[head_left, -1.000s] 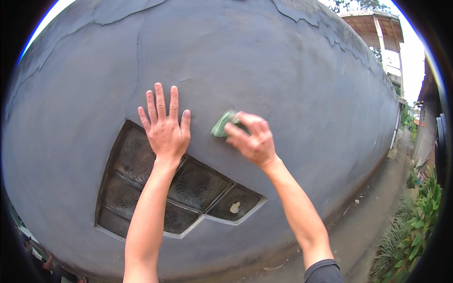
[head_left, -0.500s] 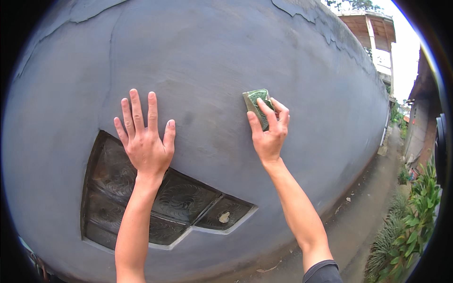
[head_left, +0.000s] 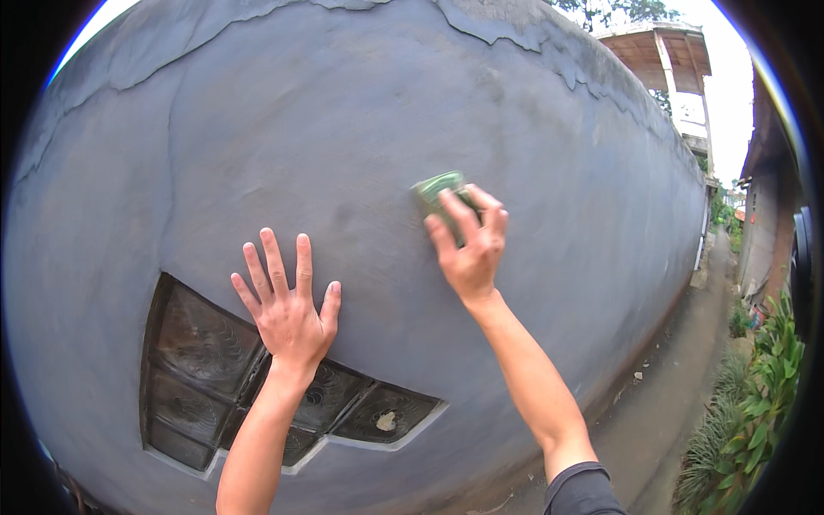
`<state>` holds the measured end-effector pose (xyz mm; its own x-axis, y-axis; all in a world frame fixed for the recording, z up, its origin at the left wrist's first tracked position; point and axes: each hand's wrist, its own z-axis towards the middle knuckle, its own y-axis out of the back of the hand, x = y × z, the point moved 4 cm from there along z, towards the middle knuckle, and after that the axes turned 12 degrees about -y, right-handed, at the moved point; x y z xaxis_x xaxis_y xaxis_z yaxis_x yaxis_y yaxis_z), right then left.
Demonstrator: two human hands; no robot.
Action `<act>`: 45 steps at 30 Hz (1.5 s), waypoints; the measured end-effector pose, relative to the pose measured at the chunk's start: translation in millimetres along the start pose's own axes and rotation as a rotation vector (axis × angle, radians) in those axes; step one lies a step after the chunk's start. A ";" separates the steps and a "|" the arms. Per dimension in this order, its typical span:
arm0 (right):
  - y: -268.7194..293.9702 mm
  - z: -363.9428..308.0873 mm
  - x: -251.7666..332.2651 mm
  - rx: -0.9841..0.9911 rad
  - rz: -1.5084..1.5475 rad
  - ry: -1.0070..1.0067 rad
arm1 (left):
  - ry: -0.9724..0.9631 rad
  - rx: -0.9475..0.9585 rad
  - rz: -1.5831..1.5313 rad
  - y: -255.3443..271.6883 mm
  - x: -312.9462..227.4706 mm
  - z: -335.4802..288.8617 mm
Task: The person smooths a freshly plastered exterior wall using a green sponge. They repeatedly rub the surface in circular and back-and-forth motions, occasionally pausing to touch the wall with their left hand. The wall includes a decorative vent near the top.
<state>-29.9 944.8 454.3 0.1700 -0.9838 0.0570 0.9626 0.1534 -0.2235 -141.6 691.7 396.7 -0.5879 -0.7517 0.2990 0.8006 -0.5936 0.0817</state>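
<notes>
My left hand (head_left: 296, 326) lies flat against a grey plastered wall (head_left: 300, 154), its fingers spread and nothing in its grasp. The wrist overlaps the upper edge of a dark patterned block window (head_left: 202, 335) set low in the wall. Up and to the right, my right hand (head_left: 472, 253) grips a green rectangular pad (head_left: 439, 190) between thumb and fingers, held at the wall surface. Motion blurs the pad, and the fingers cover part of it, so its face toward the wall is hidden.
Cracked, peeling plaster (head_left: 506, 30) runs along the wall's top. Beside the wall, a narrow path (head_left: 657, 403) leads away on the right, bordered by green plants (head_left: 755, 412). A roofed structure (head_left: 657, 60) rises at the far right.
The view has tilted, bringing more of the wall's top into sight. My left hand appears lower and farther right against the window. The pad and right hand sit slightly farther left in the picture.
</notes>
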 end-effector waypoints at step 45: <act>107.6 -272.8 -90.1 0.188 -0.054 -0.207 | -0.080 0.055 0.039 -70.8 -161.9 -144.4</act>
<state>0.8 1024.6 159.7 0.1378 -0.9542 0.2654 0.9904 0.1343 -0.0315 -119.8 813.9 205.2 -0.5463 -0.7473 0.3782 0.8293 -0.5458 0.1195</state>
